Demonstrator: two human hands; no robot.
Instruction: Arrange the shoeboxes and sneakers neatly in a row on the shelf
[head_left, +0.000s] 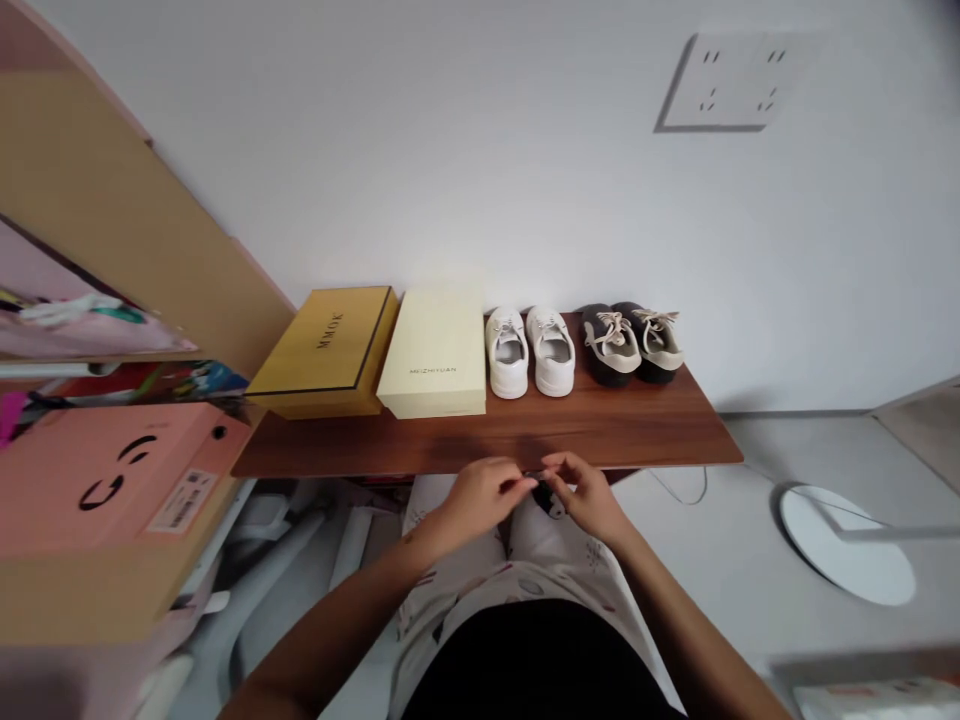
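Note:
My left hand (480, 497) and my right hand (589, 493) are close together at the front edge of the brown wooden table (465, 440). Thumb and fingers are pinched on each hand, almost meeting; anything between them is too small to make out. Beyond them on the tabletop stand a pair of white shoes (553, 365), heels toward me. To their right is a pair of dark shoes (616, 340) with beige heels and laces. Left of the white pair lie a closed cream shoebox (435, 350) and a closed yellow shoebox (326, 345) with dark edging.
A pink box (120, 480) rests on a shelf at the left, beside a tall wooden panel (150, 200). Behind the table is a white wall with a socket plate (739, 80). A round white base (847, 545) stands on the floor at right.

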